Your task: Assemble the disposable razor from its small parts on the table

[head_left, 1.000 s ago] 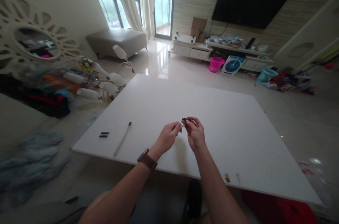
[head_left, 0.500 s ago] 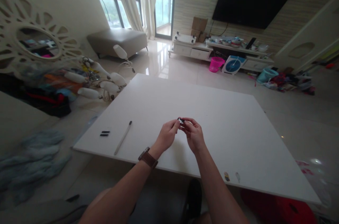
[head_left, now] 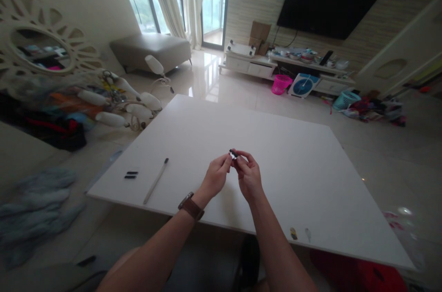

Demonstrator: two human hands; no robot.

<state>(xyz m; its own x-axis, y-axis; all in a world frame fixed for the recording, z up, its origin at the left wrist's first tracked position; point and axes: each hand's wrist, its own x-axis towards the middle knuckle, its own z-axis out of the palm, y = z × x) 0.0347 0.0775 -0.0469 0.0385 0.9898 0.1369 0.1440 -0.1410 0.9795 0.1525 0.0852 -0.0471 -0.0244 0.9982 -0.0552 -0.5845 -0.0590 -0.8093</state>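
A small black piece with a white or shiny face [head_left: 233,154] is held up above the white table [head_left: 293,167]. My left hand [head_left: 217,174] pinches it from the left, its thumb at the near side. From the right, my right hand [head_left: 249,176] grips the same piece with thumb and fingers. Its exact kind is too small to make out, and the fingertips hide part of it. To the left on the table lie two short black strips [head_left: 130,175] and a long thin grey stick with a black tip [head_left: 156,181].
Near the table's front right edge lie a small yellow-and-dark piece [head_left: 293,234] and a small clear piece [head_left: 308,235]. A lamp with white glass shades [head_left: 112,119] stands beyond the left edge. Farther off are a pink basket [head_left: 281,84] and a blue fan [head_left: 303,85].
The black piece is turned between my fingers, so more of its dark edge and white face shows. Both hands stay close together; the whole view has shifted slightly.
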